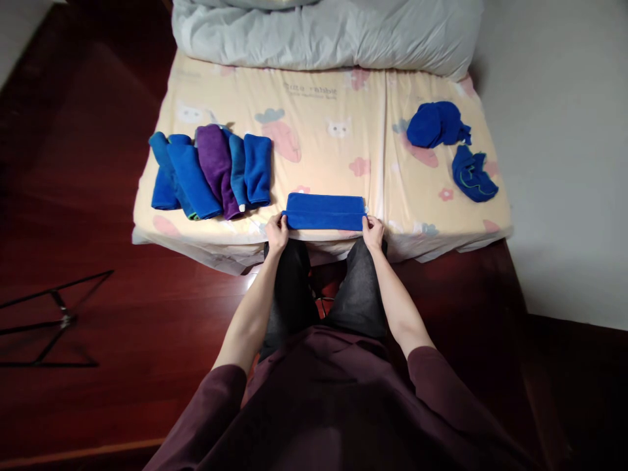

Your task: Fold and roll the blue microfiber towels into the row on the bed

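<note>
Maroon shirt (314,399) fills six o'clock, below the bed (314,176). Left hand (277,233) and right hand (373,233) each pinch one end of a flat blue cloth (324,212), at its near corners; it lies just inside the bed's near edge. From that cloth, a row of rolls (214,171) sits at ten o'clock, the closest near the left hand; two crumpled cloths (434,124) lie toward two o'clock, one near the right edge. Between these groups, a wide stretch of sheet runs up to the quilt (318,39) at twelve.
</note>
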`<state>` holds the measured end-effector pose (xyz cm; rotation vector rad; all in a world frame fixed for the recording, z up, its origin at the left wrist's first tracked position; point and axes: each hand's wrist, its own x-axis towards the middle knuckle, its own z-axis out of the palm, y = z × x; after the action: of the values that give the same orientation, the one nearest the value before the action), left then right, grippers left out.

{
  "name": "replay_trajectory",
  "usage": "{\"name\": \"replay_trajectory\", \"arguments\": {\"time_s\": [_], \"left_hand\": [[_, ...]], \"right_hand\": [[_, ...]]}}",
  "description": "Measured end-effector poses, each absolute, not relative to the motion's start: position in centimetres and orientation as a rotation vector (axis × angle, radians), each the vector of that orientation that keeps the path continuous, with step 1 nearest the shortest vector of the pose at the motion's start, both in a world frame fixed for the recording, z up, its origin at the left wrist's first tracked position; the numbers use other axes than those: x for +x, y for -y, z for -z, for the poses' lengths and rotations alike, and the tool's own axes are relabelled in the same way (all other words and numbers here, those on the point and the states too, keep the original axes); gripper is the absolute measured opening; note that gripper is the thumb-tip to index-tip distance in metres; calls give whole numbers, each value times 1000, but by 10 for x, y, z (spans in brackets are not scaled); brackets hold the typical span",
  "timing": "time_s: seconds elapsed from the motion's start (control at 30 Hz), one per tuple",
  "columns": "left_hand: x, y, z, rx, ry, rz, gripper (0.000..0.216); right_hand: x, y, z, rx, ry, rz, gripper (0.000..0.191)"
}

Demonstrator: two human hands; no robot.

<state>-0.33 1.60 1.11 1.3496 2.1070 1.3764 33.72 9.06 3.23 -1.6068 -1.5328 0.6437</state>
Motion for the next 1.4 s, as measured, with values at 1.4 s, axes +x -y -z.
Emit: {"name": "replay_trajectory", "arguments": {"time_s": [1.4], "left_hand": [[0,-14,-24,1590,-1980,-1165,62]], "right_hand": [[339,-84,-43,-1353,1940,-503,26]]}}
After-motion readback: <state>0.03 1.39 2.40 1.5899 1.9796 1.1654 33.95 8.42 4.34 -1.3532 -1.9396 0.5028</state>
